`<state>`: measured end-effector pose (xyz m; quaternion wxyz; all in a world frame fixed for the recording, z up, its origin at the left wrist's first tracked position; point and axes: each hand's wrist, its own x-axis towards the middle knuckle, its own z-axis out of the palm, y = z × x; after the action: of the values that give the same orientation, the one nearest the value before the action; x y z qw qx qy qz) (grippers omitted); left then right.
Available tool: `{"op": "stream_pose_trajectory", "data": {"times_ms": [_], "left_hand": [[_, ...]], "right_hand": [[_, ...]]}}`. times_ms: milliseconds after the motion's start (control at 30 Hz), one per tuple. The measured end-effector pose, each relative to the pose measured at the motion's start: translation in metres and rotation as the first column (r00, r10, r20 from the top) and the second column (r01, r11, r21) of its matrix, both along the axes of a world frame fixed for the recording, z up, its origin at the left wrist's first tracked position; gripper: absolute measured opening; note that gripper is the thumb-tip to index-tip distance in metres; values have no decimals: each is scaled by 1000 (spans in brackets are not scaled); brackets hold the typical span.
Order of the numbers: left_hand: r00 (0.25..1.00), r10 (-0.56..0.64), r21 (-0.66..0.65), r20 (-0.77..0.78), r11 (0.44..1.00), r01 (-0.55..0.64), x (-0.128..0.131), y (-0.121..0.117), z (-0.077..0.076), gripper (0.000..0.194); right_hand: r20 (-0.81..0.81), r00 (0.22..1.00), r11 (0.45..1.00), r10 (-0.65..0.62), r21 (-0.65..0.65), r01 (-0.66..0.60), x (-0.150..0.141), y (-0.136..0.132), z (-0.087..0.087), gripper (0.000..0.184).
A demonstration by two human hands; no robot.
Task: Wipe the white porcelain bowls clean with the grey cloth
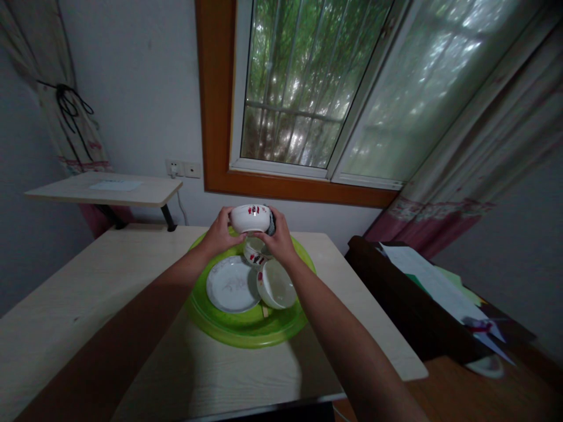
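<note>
I hold a white bowl (250, 218) with red marks up over a round green basin (246, 331). My left hand (219, 234) grips the bowl's left side. My right hand (278, 237) is closed against its right side with a dark cloth or sponge (271, 221) behind the rim. In the basin lie a white plate (231, 284), a tilted white bowl (275, 284) and a smaller patterned bowl (254, 252) just under my hands.
The basin sits on a pale wooden table (88, 305). A small shelf table (105, 189) stands at the back left by a wall socket (183, 169). A dark wooden desk with papers (431, 281) is on the right, under a barred window with curtains.
</note>
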<state>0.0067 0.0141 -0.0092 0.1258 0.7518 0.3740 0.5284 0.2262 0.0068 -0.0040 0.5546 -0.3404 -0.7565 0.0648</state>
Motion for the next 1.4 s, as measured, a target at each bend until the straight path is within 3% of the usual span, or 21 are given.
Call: {"op": "stream_pose_trajectory", "data": {"times_ms": [133,367,733,867,1100,1233,1400], "left_hand": [[995,-1,121,-99,993,13,1,-3,4,74],[978,56,217,-200,976,-12,1,-2,3,69],[978,110,87,-179,992,-96,0,1,-2,65],[979,118,63,-165,992,-109,0,2,-4,62],[959,110,86,-261,992,-90,1,0,-3,63],[959,130,89,-251,990,-111,1,-1,-2,62],[972,171,65,-161,985,-162,1,1,-2,63]], "right_hand": [[120,993,997,-19,81,9,5,-1,4,79],[226,972,997,-56,70,41,5,-5,6,75],[275,961,998,-36,64,19,2,-10,8,86],[343,936,993,-79,108,44,-2,-20,13,76],[564,816,979,-124,204,8,-18,-42,29,59],[504,857,982,-111,186,19,-17,-37,26,57],[259,961,995,-94,51,83,-4,-16,12,57]]}}
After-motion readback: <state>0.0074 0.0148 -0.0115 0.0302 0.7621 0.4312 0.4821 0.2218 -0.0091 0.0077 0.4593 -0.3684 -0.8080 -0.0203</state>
